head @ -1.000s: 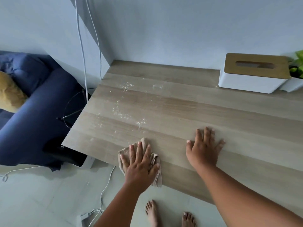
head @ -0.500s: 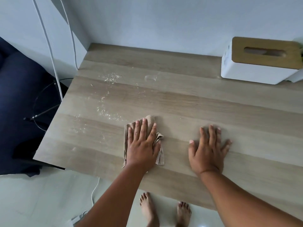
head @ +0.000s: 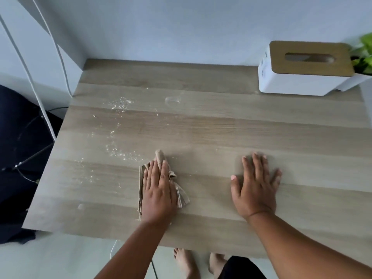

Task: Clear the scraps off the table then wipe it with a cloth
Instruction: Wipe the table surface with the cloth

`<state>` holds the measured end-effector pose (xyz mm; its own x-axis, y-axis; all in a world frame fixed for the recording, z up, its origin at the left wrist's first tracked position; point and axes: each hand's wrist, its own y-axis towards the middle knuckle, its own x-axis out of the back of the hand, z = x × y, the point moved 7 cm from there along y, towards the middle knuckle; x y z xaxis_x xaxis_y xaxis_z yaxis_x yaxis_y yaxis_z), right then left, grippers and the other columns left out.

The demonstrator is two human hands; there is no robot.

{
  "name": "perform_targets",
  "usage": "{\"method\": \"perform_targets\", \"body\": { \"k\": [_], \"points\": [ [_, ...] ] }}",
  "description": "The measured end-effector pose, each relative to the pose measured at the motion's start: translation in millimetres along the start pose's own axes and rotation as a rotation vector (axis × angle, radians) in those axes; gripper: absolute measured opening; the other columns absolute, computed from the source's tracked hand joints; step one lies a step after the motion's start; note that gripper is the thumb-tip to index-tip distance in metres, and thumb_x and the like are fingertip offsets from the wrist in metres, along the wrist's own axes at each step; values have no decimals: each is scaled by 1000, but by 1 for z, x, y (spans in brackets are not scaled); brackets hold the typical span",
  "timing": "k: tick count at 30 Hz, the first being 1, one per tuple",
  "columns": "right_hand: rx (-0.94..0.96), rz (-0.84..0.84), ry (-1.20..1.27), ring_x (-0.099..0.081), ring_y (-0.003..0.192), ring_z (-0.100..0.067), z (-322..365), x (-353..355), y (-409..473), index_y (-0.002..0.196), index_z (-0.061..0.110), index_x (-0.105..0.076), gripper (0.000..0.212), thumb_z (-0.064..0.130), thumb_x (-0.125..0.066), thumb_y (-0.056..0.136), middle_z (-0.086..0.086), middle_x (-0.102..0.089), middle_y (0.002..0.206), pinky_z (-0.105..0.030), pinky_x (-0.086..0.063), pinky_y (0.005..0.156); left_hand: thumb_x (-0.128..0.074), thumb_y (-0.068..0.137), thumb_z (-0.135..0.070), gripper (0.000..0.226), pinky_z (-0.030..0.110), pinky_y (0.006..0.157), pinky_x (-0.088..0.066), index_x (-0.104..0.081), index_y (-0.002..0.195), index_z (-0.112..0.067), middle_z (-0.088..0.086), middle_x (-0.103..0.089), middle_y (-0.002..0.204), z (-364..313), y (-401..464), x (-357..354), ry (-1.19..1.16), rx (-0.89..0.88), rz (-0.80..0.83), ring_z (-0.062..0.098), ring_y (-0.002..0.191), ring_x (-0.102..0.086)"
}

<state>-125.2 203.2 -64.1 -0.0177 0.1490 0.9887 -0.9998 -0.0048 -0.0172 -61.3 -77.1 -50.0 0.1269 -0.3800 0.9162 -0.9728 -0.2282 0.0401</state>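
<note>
Nearest of all, two bare feet (head: 198,262) stand on the pale floor (head: 60,260) just under the near edge of the table (head: 231,125), and one thin white cord (head: 113,248) trails on the floor to their left. Two forearms reach up over that edge, one hand each. The left hand (head: 158,188) lies flat on one beige cloth (head: 182,195), fingers straight and held close together, palm pressing the cloth onto the wood; the cloth is crumpled, a rolled end poking out past the fingertips on the far side and a frayed flap showing to the right of the hand. The right hand (head: 255,186) lies flat on bare wood well to the right of the cloth, fingers spread, thumb out to the left, holding nothing. Just beyond the cloth and to its left, a scatter of white crumbs (head: 120,152) dots the wood, too many and too small to count; a second patch lies farther off on the left, and a fainter sprinkle sits near the left edge. One pale ring mark (head: 172,101) shows farther back near the middle. At the far right stands one white tissue box (head: 304,69) with a wooden lid and one slot, and green leaves (head: 365,55) peek in beside it. Two white cables (head: 34,83) hang down the wall on the far left, with a dark blue sofa (head: 14,121) below them.
</note>
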Motion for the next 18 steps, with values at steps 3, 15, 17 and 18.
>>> {"method": "perform_targets", "body": {
  "k": [3,15,17,18],
  "points": [
    [4,-3,2,-9,160,-31,-1,-1,0,155,20,-44,73,54,-40,90,-9,-23,170,-71,-7,122,-33,104,-28,60,46,130,-10,-37,158,-4,21,-27,167,-22,26,-12,34,-7,39,33,159,-20],
    [-13,48,21,-7,160,-30,2,3,-1,155,20,-44,74,57,-33,92,-8,-22,171,-68,-3,123,-45,102,-38,61,60,125,-21,-40,160,-20,6,-20,172,-8,-18,-12,166,-376,135,27,160,-15],
    [-8,55,22,-6,160,-30,2,3,0,156,20,-42,75,56,-33,92,-9,-20,171,-68,-2,123,-42,100,-40,63,56,128,-14,-39,160,-20,6,-19,173,-8,1,-11,169,-207,111,24,161,-11],
    [-9,60,21,-5,161,-30,2,3,0,156,20,-42,75,56,-34,92,-9,-20,172,-69,-2,123,-42,99,-40,64,55,129,-11,-38,160,-21,5,-19,173,-14,11,-13,161,-148,107,23,161,-9]
  ]
}}
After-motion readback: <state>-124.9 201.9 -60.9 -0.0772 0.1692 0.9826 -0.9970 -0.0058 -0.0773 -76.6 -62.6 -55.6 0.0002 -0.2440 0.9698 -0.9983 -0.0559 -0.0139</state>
